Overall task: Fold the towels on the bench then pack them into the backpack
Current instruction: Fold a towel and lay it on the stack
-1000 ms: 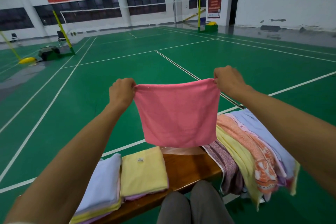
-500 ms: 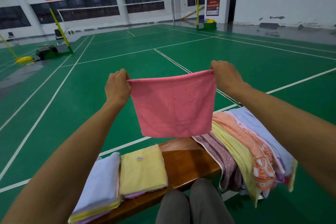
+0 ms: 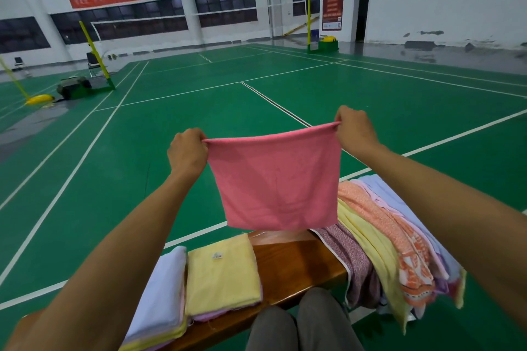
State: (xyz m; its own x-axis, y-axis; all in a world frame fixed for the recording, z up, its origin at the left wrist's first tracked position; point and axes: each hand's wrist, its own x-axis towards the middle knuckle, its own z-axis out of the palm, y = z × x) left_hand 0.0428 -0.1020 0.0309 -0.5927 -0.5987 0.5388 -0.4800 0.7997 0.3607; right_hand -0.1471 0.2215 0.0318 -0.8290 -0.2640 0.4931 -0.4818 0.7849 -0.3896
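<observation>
Both hands, left (image 3: 186,152) and right (image 3: 355,129), pinch the pink terry towel's (image 3: 278,179) top corners; it is held crosswise above the wooden desk (image 3: 296,262).

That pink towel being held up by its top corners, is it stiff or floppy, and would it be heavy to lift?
Probably floppy: the pink towel hangs limp and its top edge sags between the left hand and right hand. Likely light, since fingertip pinches at two corners hold it. Set on the bench, it would likely slump flat.
</observation>
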